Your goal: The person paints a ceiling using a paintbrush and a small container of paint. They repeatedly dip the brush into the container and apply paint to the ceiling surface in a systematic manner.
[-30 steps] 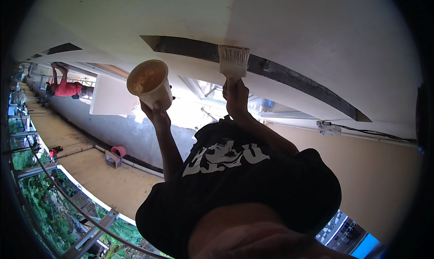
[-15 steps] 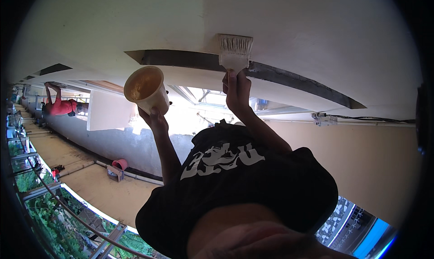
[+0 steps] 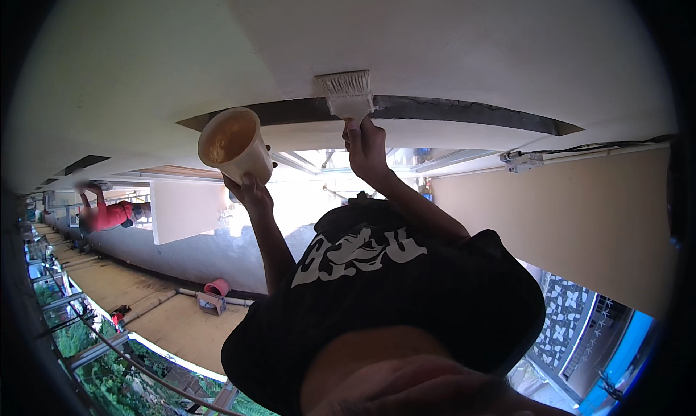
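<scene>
My right hand (image 3: 367, 152) is closed around the handle of a wide flat paintbrush (image 3: 351, 100). Its pale, paint-coated bristles point upward in the picture and lie at a white painted surface (image 3: 449, 46), just past a long dark recessed strip (image 3: 449, 111). With my left hand (image 3: 251, 196) I grip a cream plastic bucket (image 3: 265, 151) from below and behind. The bucket is tilted so that its mouth shows, with a yellowish-looking inside; how much paint it holds I cannot tell. It hangs left of the brush, overlapping the strip's left end.
A person in a red top (image 3: 109, 216) stands with raised arms at the far left. A pink bucket (image 3: 217, 287) and a small box (image 3: 212, 304) sit by a pipe on the ledge. Cables with a clear fitting (image 3: 523, 161) run along the right. Greenery shows beyond a railing (image 3: 94, 351).
The brush in my right hand has moved left and a little lower in the picture, nearer the bucket. The whole view has tilted slightly. My left hand keeps its hold on the bucket.
</scene>
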`<state>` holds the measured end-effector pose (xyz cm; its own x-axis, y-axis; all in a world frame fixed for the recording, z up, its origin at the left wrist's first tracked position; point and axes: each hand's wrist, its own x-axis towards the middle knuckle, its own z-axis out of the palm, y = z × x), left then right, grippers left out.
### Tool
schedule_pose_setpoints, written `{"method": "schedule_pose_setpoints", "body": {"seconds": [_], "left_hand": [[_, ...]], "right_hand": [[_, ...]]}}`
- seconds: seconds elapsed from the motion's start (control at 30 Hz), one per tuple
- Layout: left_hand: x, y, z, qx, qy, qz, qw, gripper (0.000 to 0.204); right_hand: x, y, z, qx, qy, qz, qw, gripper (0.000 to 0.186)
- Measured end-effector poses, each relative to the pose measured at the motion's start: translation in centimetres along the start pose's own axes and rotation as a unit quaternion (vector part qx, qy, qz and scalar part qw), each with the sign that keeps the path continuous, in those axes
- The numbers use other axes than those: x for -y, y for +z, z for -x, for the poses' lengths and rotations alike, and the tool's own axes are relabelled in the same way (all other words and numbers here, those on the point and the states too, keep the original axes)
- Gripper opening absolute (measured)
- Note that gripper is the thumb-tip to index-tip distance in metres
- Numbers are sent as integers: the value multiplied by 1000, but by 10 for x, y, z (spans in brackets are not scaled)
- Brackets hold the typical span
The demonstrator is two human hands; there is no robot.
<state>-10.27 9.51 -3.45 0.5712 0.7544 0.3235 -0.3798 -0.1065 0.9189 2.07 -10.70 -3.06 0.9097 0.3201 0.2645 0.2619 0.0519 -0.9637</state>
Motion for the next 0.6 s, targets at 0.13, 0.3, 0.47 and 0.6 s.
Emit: {"method": "schedule_pose_setpoints", "body": {"seconds": [0.13,0.3,0.47,0.6], "left_hand": [[-7,8,-7,15,21,1,1000,94],[4,8,-5,66,6,31,997,92],[29,-5,-8,73,-29,125,989,106],[19,8,-12,106,0,140,985,107]], "right_hand": [[0,-13,37,4,83,35,996,35],[40,-29,6,-11,-8,-18,1000,33],[-11,-32,29,-12,93,95,991,42],[15,-45,44,-24,9,61,998,35]]}}
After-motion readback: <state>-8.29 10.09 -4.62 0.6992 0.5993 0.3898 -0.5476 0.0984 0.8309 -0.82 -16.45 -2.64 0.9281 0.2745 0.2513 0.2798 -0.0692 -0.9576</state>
